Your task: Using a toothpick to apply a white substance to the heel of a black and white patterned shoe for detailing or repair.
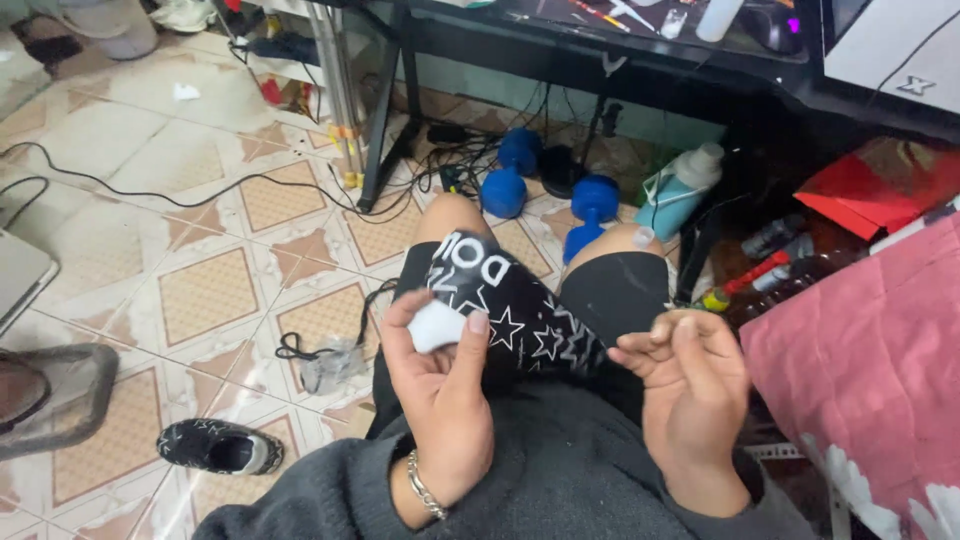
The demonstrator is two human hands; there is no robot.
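My left hand (440, 395) is raised over my lap, its thumb and fingers pinched on a small white wad (434, 326) that looks like cotton or tissue. A silver chain bracelet (424, 487) hangs on that wrist. My right hand (690, 390) is held up beside it, fingers curled loosely inward, nothing visible in them. Both hands hover above my black shorts (540, 320) printed with white stars and letters. A small pale patch (643, 237) sits on my right knee.
Blue dumbbells (592, 205) and tangled cables (440, 170) lie on the tiled floor under a black desk (600, 60). A black shoe (220, 447) lies at the lower left. A pink cloth (860, 360) and a red box (880, 185) are at the right.
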